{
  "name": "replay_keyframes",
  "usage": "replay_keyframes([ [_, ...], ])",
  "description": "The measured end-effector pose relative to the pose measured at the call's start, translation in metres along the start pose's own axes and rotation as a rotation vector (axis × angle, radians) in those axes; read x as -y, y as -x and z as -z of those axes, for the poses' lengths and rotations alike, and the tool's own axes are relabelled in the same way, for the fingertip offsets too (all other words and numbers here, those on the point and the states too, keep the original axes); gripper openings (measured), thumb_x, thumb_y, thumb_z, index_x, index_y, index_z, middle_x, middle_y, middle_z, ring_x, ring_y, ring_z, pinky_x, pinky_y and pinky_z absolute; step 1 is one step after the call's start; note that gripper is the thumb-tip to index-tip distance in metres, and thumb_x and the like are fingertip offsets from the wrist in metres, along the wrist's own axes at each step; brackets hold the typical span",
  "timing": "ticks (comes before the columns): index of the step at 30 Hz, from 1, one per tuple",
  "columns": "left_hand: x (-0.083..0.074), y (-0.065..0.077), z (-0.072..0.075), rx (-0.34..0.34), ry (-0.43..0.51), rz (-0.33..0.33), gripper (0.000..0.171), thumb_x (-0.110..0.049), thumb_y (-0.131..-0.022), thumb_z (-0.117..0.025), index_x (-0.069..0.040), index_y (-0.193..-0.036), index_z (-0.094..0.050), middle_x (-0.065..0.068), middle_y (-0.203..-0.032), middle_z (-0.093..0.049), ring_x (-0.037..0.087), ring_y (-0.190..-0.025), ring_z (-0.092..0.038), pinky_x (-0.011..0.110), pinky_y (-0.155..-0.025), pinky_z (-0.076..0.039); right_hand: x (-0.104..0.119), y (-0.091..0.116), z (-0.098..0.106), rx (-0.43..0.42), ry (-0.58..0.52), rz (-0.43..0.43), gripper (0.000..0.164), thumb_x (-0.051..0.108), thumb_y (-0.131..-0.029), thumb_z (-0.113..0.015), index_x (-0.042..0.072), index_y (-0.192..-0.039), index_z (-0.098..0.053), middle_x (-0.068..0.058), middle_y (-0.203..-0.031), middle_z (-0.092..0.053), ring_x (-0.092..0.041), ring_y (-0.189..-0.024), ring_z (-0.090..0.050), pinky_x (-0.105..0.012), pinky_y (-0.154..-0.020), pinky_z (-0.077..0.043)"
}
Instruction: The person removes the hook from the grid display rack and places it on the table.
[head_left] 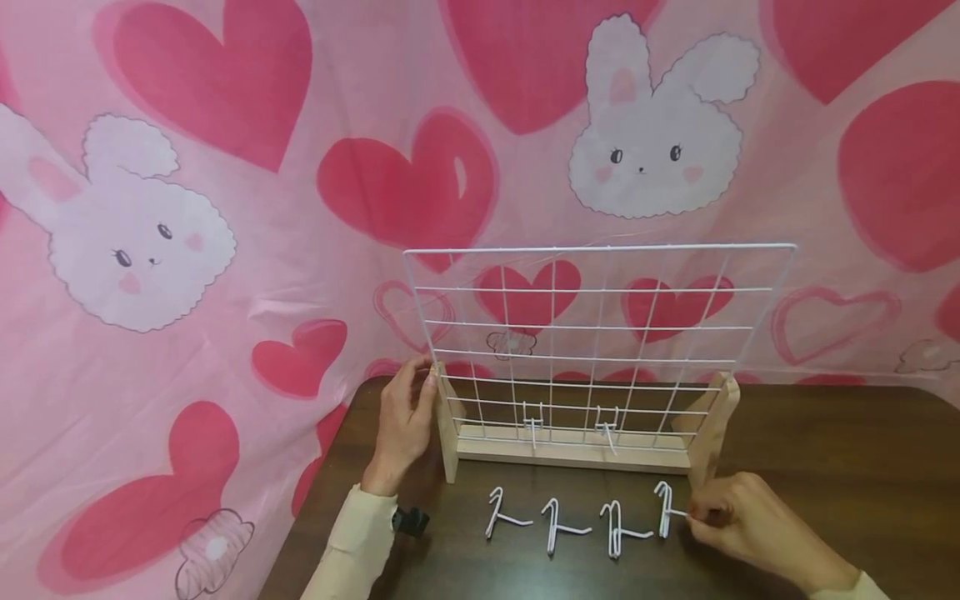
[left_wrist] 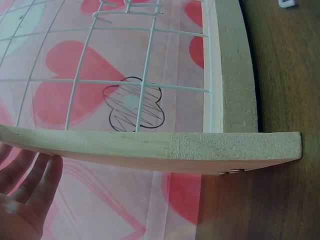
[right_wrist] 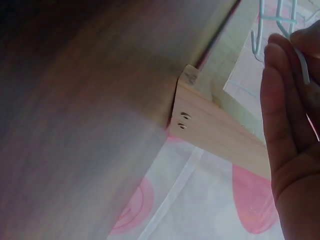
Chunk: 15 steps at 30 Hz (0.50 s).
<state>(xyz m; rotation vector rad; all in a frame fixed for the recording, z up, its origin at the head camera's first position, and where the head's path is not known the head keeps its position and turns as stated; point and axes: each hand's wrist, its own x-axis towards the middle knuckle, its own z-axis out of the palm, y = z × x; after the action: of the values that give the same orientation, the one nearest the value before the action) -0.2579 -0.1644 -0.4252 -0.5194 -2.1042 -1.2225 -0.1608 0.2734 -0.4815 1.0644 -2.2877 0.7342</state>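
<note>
A white wire grid rack (head_left: 592,328) stands on the table in a wooden base with two side panels. My left hand (head_left: 405,417) rests its fingertips against the outer face of the left wooden panel (left_wrist: 150,146); the thumb is out of the left wrist view. In front of the rack's right end, my right hand (head_left: 757,525) pinches the prong of a white wire hook (head_left: 664,510) between thumb and fingers. That hook (right_wrist: 280,20) is upright. Beside it, to the left, are three similar hooks: one (head_left: 615,530), another (head_left: 552,527) and a third (head_left: 495,513).
Two white hooks hang low on the grid, one left (head_left: 533,422) and one right (head_left: 606,425). The right wooden panel (right_wrist: 220,120) shows two screws. A pink cloth (head_left: 360,75) with hearts and rabbits hangs behind the dark wooden table (head_left: 832,442).
</note>
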Motion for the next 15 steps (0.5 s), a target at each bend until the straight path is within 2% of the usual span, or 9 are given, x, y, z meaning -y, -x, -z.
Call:
replay_keyframes([
  [6, -0.024, -0.003, 0.005, -0.008, 0.015, -0.004, 0.023, 0.001, -0.093, -0.054, 0.008, -0.114, -0.060, 0.020, -0.104, -0.070, 0.031, -0.092, -0.070, 0.041, -0.078, -0.059, -0.004, 0.005, -0.006, 0.031, -0.051, 0.024, 0.048, -0.002, -0.048, -0.080, 0.036, -0.062, -0.054, 0.030, -0.057, -0.043, 0.022, -0.060, -0.029, 0.003, -0.053, -0.023],
  [9, -0.036, -0.004, 0.009, -0.009, 0.012, -0.011, 0.022, 0.003, -0.093, -0.054, 0.010, -0.113, -0.060, 0.022, -0.103, -0.070, 0.032, -0.090, -0.071, 0.038, -0.075, -0.059, -0.004, 0.005, -0.008, 0.060, -0.057, 0.018, 0.048, -0.001, -0.049, -0.081, 0.035, -0.060, -0.051, 0.027, -0.054, -0.041, 0.022, -0.060, -0.026, 0.003, -0.051, -0.022],
  [15, -0.039, -0.004, 0.009, -0.001, 0.014, -0.007, 0.022, 0.003, -0.092, -0.055, 0.009, -0.113, -0.060, 0.021, -0.104, -0.070, 0.031, -0.090, -0.071, 0.027, -0.074, -0.058, -0.004, 0.004, -0.008, 0.082, -0.001, -0.003, 0.050, 0.004, -0.048, -0.082, 0.031, -0.055, -0.041, 0.020, -0.047, -0.031, 0.023, -0.061, -0.018, 0.001, -0.049, -0.015],
])
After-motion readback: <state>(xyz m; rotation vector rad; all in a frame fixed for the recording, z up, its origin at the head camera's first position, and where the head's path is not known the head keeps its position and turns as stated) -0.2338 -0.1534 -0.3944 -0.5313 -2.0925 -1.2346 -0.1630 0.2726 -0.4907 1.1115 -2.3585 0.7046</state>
